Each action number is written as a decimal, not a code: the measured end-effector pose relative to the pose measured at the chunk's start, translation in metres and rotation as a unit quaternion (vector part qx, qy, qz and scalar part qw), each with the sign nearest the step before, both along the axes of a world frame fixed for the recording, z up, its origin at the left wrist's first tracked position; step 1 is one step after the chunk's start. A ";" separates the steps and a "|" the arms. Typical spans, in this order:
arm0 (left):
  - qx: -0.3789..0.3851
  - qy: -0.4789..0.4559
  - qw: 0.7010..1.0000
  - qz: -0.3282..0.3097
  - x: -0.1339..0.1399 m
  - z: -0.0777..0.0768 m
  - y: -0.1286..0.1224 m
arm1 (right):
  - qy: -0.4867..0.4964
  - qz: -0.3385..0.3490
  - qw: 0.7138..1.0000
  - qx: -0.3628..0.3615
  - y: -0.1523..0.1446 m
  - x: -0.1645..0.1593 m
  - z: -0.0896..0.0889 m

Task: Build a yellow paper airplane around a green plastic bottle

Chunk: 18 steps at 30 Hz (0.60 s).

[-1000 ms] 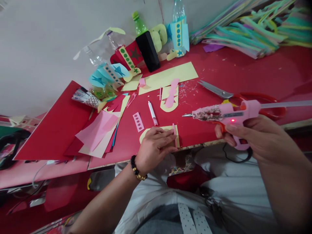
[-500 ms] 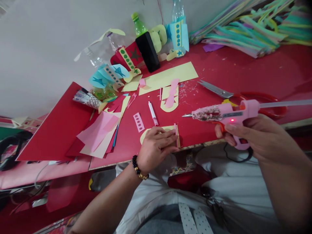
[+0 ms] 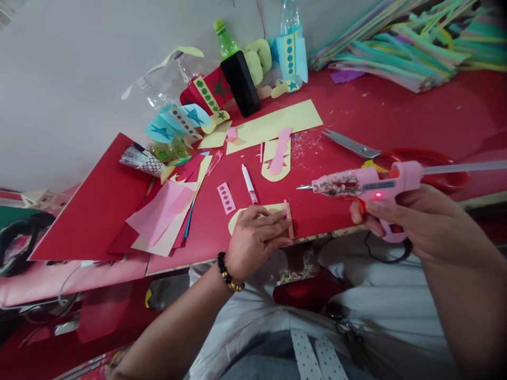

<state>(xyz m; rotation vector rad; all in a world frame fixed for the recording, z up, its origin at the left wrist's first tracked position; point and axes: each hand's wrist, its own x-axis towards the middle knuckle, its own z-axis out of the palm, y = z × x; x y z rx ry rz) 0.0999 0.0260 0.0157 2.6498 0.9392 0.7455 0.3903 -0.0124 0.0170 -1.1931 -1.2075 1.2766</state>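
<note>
Pink glue gun (image 3: 376, 184) gripped in right hand (image 3: 418, 219); left hand (image 3: 257, 232) laid flat over yellow paper (image 3: 274, 208), touching pink strip (image 3: 285, 205)

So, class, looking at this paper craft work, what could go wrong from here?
Burns: the pink hot glue gun in the right hand has its red light lit, and its metal nozzle points towards the left hand's side, so a swing or drip might hurt.

Crooked work: the left hand rests over the pink strip and yellow paper; slipping could skew the strip.

Snags: the scissors lie close behind the gun.
</note>
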 end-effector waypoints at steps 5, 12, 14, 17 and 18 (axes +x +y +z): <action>0.005 -0.001 1.000 0.001 0.001 0.000 0.000 | 0.006 -0.002 1.000 0.001 0.000 -0.002 0.001; 0.023 0.014 1.000 -0.004 0.001 0.002 -0.002 | 0.005 -0.004 1.000 -0.001 -0.001 0.001 0.000; 0.028 0.020 0.999 -0.005 0.002 0.002 -0.002 | 0.000 -0.007 1.000 -0.006 -0.001 0.001 -0.001; 0.030 0.021 0.999 -0.006 0.001 0.002 -0.003 | 0.002 -0.006 1.000 -0.006 -0.001 0.001 -0.001; 0.030 0.022 0.999 -0.006 0.001 0.001 -0.003 | 0.004 -0.004 1.000 -0.003 -0.001 0.000 0.000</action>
